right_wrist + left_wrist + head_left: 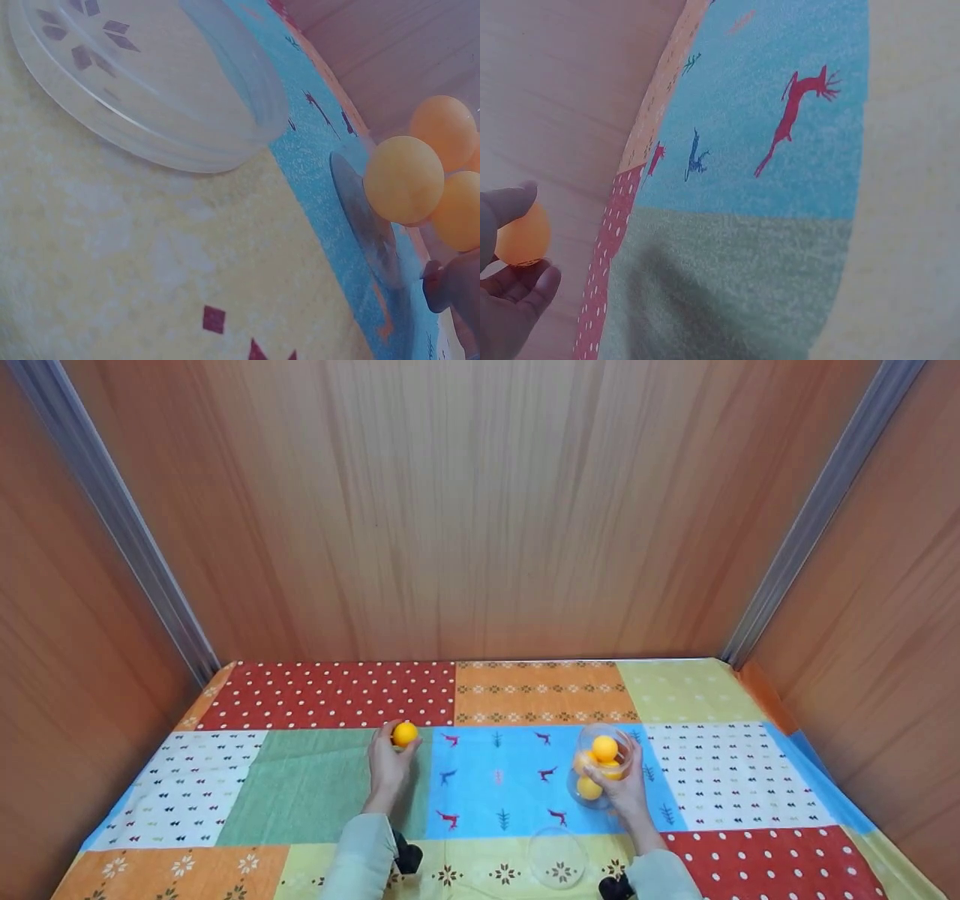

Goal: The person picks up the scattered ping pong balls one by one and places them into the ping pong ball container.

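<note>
Between the thumb and fingers of my left hand [390,769] is an orange ping-pong ball [406,733]. The left wrist view shows the same ball [525,236] pinched above the cloth, thumb on top and fingertips below. On the right, my right hand [626,786] grips a clear plastic jar [583,735] by its side, over the blue patch. Several orange balls [604,748] are inside the jar. In the right wrist view these balls [405,180] appear through the clear wall, with a fingertip beside them. The jar's mouth shows no lid.
A clear round lid [558,858] lies on the cloth near the front, left of my right forearm; it fills the upper left of the right wrist view. A patchwork tablecloth [330,787] covers the table. Wood-patterned panels [480,510] stand at the back and both sides.
</note>
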Action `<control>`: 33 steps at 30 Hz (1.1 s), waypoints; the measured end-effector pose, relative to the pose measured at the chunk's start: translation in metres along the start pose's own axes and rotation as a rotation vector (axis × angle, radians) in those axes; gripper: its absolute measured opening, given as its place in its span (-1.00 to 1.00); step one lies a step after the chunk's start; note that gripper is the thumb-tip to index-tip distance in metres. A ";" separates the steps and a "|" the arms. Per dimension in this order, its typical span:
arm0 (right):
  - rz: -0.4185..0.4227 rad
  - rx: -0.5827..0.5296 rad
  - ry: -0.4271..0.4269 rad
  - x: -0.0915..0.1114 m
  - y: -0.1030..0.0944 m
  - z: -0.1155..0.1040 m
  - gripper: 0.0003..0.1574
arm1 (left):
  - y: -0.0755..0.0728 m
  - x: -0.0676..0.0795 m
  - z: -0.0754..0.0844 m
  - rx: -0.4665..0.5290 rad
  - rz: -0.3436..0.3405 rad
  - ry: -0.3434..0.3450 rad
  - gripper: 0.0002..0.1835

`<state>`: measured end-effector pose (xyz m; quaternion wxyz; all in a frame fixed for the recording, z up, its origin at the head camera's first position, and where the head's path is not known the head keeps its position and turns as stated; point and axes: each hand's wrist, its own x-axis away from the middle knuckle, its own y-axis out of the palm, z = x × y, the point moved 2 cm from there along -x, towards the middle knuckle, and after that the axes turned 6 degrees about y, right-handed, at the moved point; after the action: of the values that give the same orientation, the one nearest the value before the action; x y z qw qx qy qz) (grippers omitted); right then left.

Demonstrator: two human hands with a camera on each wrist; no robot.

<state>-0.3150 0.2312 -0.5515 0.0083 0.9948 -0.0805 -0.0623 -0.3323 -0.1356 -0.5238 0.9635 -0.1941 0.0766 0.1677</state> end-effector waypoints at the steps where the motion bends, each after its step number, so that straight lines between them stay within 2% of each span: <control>1: 0.001 0.001 0.005 0.000 0.000 0.000 0.05 | 0.001 0.001 0.001 0.008 0.000 0.005 -0.50; 9: -0.009 0.007 0.016 0.001 -0.001 0.001 0.04 | 0.007 0.008 0.015 0.013 0.011 0.091 -0.52; 16: -0.004 -0.018 -0.034 0.000 -0.001 0.002 0.02 | 0.018 0.017 0.025 0.006 0.015 0.199 -0.56; 20: -0.010 -0.012 -0.027 0.001 -0.001 0.002 0.03 | 0.023 0.022 0.033 0.017 0.011 0.233 -0.57; 26: -0.024 -0.008 -0.030 0.002 -0.001 0.000 0.03 | 0.035 0.030 0.043 0.046 -0.028 0.238 -0.56; 33: -0.024 0.006 0.007 0.001 -0.001 0.001 0.05 | 0.051 0.038 0.053 0.081 -0.070 0.314 -0.56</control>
<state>-0.3136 0.2324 -0.5529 0.0047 0.9959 -0.0689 -0.0585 -0.3109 -0.0589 -0.5010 0.9519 -0.1816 0.2262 0.0983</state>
